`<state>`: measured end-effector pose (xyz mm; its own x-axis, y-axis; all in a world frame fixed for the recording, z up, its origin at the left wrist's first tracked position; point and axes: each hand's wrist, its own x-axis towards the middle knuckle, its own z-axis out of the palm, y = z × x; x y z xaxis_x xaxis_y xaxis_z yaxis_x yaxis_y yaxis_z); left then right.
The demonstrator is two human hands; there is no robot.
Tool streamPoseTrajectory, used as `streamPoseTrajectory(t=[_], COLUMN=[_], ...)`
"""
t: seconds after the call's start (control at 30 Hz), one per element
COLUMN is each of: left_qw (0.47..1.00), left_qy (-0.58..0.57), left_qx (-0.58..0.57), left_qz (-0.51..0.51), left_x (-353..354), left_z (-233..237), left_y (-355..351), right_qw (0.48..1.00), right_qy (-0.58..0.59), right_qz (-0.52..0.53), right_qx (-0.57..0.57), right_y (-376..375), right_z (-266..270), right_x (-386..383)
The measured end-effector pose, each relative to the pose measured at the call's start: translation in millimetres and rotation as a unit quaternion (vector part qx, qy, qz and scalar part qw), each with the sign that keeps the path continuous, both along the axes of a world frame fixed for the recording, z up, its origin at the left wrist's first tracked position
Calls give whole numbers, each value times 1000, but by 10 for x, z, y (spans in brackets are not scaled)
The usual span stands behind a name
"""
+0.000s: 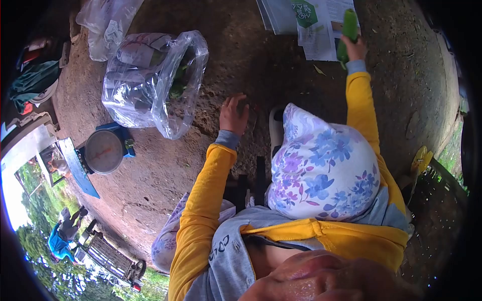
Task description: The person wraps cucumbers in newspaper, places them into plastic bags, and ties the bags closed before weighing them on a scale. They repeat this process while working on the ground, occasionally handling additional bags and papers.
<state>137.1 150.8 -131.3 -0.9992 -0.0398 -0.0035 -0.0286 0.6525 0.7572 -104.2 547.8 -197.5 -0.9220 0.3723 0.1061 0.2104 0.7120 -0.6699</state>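
— What is the right hand [355, 48] doing?
— Its grip is clamped around a long green vegetable [350, 24], held over printed papers [314, 25], well to the right of the clear plastic bag [150, 85].
— And the left hand [233, 116]?
— Its grip is apart, fingers spread, holding nothing. It is just right of the bag, above the dirt floor [281, 70]. Whether it touches the floor, I cannot tell.
— What else is near the bag?
— Green produce [176, 83] lies inside it, and a dial scale [104, 150] stands just below it.
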Motion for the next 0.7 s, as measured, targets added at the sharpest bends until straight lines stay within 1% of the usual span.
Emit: streamPoseTrajectory(t=[0.07, 0.13, 0.2, 0.23, 0.27, 0.3, 0.37, 0.43, 0.47, 0.5, 0.53, 0.57, 0.6, 0.63, 0.67, 0.7], left_qw=[1000, 1000, 1000, 1000, 999, 999, 999, 999, 998, 998, 998, 997, 997, 996, 996, 996], left_qy=[-8, -20, -24, -30, -36, -42, -49, -49, -54, -59, -64, -61, -58, -54, -28, 0], left_qx=[13, 12, -6, 2, 10, -2, -9, 1, 4, 7, 11, 20, 31, 43, 24, 8], left_qz=[3, 14, 6, 5, 4, 5, 6, 8, 12, 16, 18, 34, 49, 62, 78, 93], left_x=[13, 44, 93, 103, 102, 120, 163, 155, 157, 169, 181, 192, 208, 230, 240, 224], left_z=[-11, -46, -121, -81, -39, -76, -91, -50, -32, -14, -3, -20, -48, -51, -10, 50], left_y=[14, 17, 4, 8, 13, 15, 24, 27, 22, 8, 4, 13, 29, 31, 32, 46], right_qw=[982, 980, 975, 977, 974, 972, 967, 974, 987, 983, 963, 917, 851, 822, 784, 777], right_qy=[-178, -175, -218, -214, -220, -203, -178, -153, -150, -148, -145, -158, -167, -187, -235, -263], right_qz=[-56, -85, -22, 3, 9, -10, -33, -42, -42, -42, -44, -71, -97, -89, -34, 11], right_qx=[-21, -32, -33, 21, 54, 115, 178, 162, 33, -97, -224, -361, -488, -530, -574, -572], right_y=[304, 621, 716, 703, 767, 674, 741, 631, 534, 322, 77, -222, -544, -807, -819, -954], right_z=[127, -221, -336, -381, -548, -520, -708, -630, -543, -379, -169, 72, 330, 551, 420, 456], right_x=[-115, -180, -174, -165, -194, -172, -233, -196, -141, -16, 143, 336, 557, 769, 908, 1100])
